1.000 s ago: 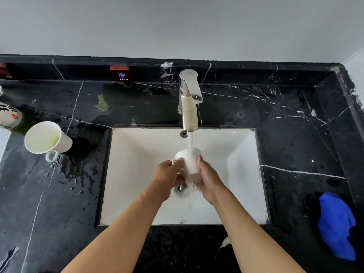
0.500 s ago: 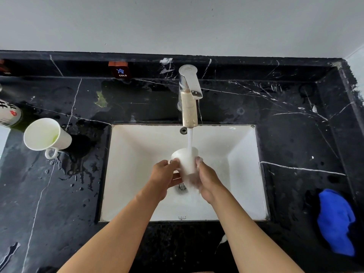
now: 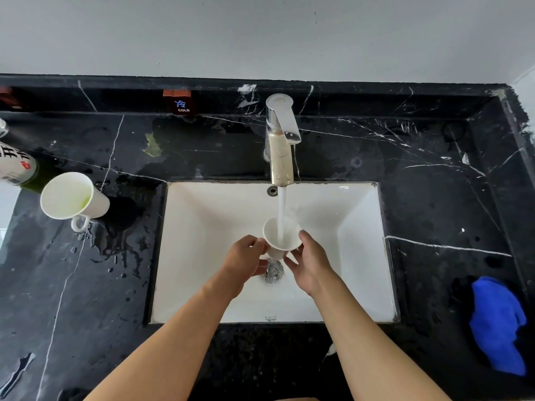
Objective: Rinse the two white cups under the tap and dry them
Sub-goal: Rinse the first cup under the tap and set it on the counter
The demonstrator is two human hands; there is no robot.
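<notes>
Both hands hold a white cup (image 3: 282,238) over the white sink (image 3: 202,227), its mouth tipped toward me and up. Water from the tap (image 3: 280,146) streams straight into the cup. My left hand (image 3: 246,259) grips the cup's left side and my right hand (image 3: 311,261) grips its right side and base. A second white cup (image 3: 72,198) with a handle stands on the wet black counter left of the sink, with a greenish tint inside.
A blue cloth (image 3: 498,325) lies on the counter at the right. A white bottle (image 3: 16,166) lies at the far left edge. A "COLD" label (image 3: 181,104) sits on the back ledge. Puddles of water (image 3: 113,244) spread between the left cup and the sink.
The cup has been turned so that its mouth now faces up and the stream runs inside it; earlier the water ran over its outside. Both hands shifted slightly lower on it.
</notes>
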